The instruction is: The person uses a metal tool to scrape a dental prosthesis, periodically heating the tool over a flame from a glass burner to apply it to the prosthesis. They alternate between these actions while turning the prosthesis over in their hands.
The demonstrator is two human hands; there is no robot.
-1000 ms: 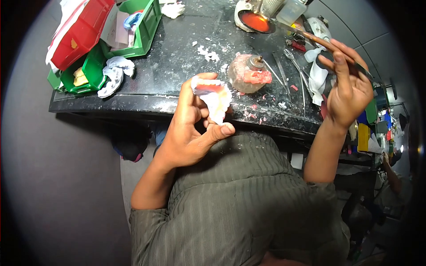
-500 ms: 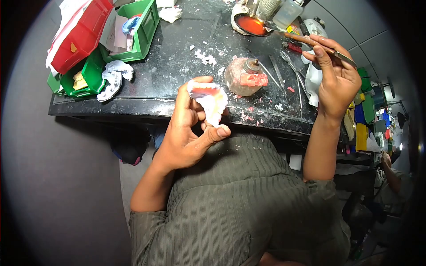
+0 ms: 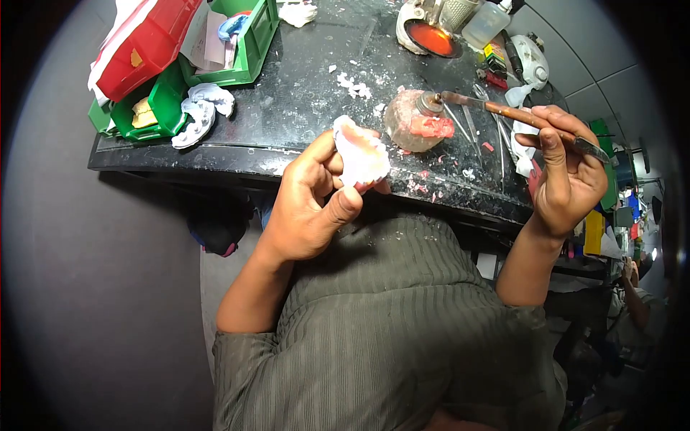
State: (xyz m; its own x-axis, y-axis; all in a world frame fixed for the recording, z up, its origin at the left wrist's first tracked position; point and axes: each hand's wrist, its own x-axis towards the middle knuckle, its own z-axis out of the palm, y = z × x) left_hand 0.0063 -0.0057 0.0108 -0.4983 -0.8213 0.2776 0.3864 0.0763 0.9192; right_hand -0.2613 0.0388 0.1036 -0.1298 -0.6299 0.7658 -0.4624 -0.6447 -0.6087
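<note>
My left hand is closed around a white dental cast with pink wax along its ridge, held over the front edge of the bench. In my right hand is a wax knife with a wooden handle, pinched between thumb and fingers. Its blade points left, with the tip right at the top of a round glass spirit burner. A piece of pink wax sits against the burner's side. Behind it, a dark dish holds glowing orange-red melted wax.
Green bins and a red bin stand at the back left, beside other plaster casts. Metal instruments lie right of the burner, near a clear bottle. White and pink scraps litter the black bench. Another person is at far right.
The wax knife has moved from the dish of melted wax down to the top of the burner. My left hand has turned the cast slightly. The whole view has shifted a little.
</note>
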